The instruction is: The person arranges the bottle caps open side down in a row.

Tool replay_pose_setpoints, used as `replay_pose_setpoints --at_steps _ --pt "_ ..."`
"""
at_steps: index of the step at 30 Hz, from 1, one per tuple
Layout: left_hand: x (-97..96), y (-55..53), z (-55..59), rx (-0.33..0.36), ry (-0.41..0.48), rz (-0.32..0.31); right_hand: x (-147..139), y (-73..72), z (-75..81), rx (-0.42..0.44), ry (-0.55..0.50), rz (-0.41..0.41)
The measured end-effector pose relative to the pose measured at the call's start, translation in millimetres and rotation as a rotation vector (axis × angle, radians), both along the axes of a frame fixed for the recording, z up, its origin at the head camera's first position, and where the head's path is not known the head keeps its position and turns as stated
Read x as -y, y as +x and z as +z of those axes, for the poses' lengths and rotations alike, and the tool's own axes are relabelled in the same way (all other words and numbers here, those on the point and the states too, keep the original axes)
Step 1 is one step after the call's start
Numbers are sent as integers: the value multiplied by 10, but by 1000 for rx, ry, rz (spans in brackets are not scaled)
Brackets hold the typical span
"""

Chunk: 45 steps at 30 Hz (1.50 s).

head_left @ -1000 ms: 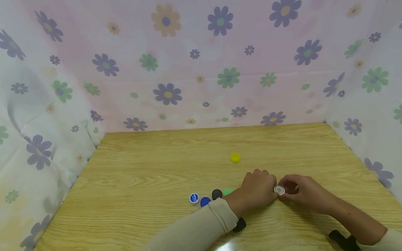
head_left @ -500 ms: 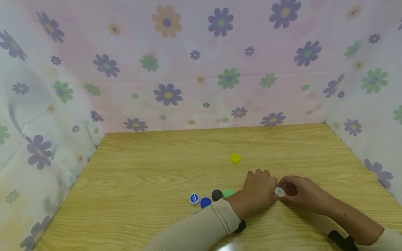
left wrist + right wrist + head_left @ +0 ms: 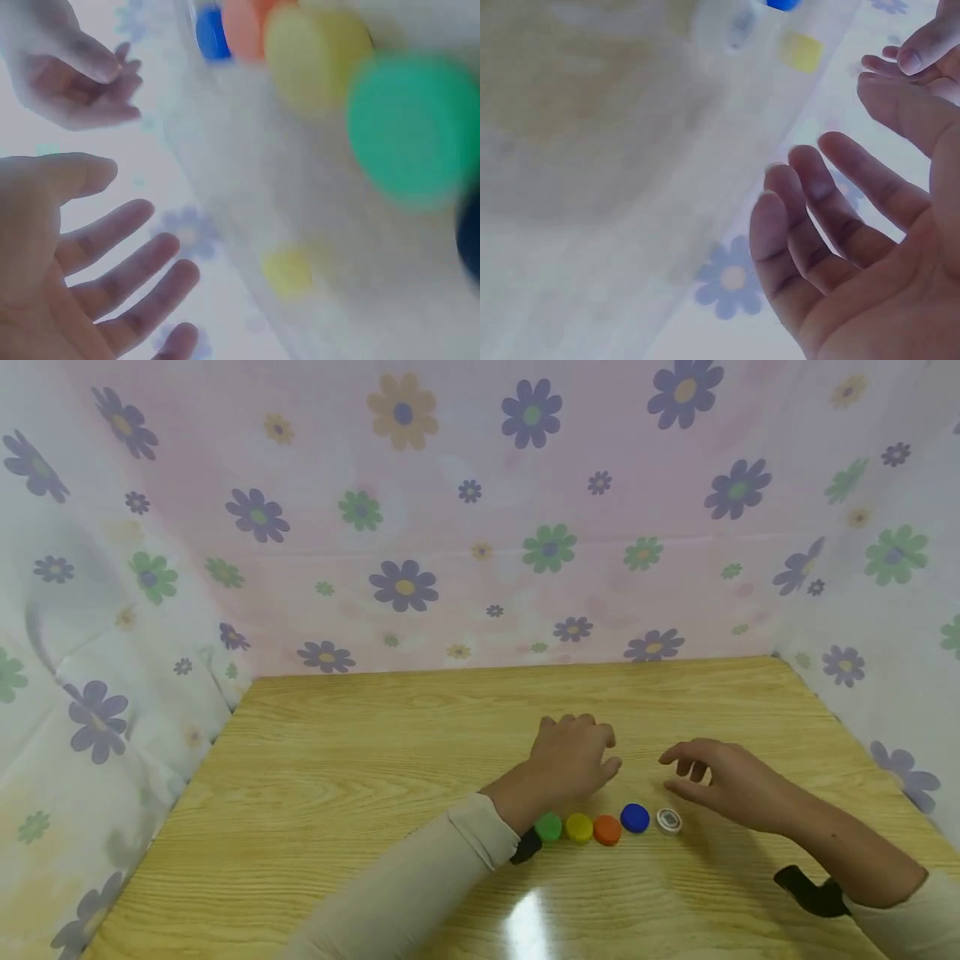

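Several bottle caps lie in a row on the table: green (image 3: 549,827), yellow (image 3: 579,828), orange (image 3: 607,830), blue (image 3: 635,817) and white (image 3: 669,821) with a printed square on top. My left hand (image 3: 573,758) hovers behind the row, fingers loosely bent and holding nothing. To its right my right hand (image 3: 731,783) hangs above and behind the white cap, fingers relaxed, palm bare. In the left wrist view a lone yellow cap (image 3: 288,270) lies apart from the row; in the head view my left hand hides it. A dark round thing (image 3: 470,236) shows at that view's right edge.
Flowered cloth (image 3: 465,527) hangs at the back and both sides of the wooden table (image 3: 337,760). Black wrist mounts (image 3: 813,892) sit below both wrists. My left sleeve (image 3: 420,877) covers part of the table at front.
Both hands have let go of the white cap and lifted away, the left one leftward. Caps once behind the left arm now show; the white-and-blue, dark blue and black ones are covered.
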<state>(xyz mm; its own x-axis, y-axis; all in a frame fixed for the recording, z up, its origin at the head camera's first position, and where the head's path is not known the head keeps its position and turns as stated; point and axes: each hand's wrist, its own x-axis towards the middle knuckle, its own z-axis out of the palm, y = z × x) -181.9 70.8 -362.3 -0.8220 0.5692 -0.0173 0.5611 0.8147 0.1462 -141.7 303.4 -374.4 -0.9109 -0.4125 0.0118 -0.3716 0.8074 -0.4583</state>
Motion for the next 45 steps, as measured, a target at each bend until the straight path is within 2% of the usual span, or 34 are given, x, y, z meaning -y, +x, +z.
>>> replay_pose_setpoints --at_steps 3,7,12,17,22,29,36,45 --pt "161 -149 45 2 27 32 119 -131 75 -14 6 -6" --pt "350 -311 63 28 35 89 292 -322 112 10 1 9" --pt "512 -476 11 73 36 157 482 -569 74 35 3 49" --pt "565 -574 -73 124 11 182 638 -778 -13 73 23 72" --pt "516 -629 -185 156 -21 162 776 -912 -92 97 64 91" --pt "428 -632 -250 184 -42 141 905 -1027 -172 149 88 77" --pt "390 -653 -321 169 -36 127 957 -1064 -196 189 89 61" --pt "373 -678 -370 127 -42 97 1004 -1062 -212 158 72 79"
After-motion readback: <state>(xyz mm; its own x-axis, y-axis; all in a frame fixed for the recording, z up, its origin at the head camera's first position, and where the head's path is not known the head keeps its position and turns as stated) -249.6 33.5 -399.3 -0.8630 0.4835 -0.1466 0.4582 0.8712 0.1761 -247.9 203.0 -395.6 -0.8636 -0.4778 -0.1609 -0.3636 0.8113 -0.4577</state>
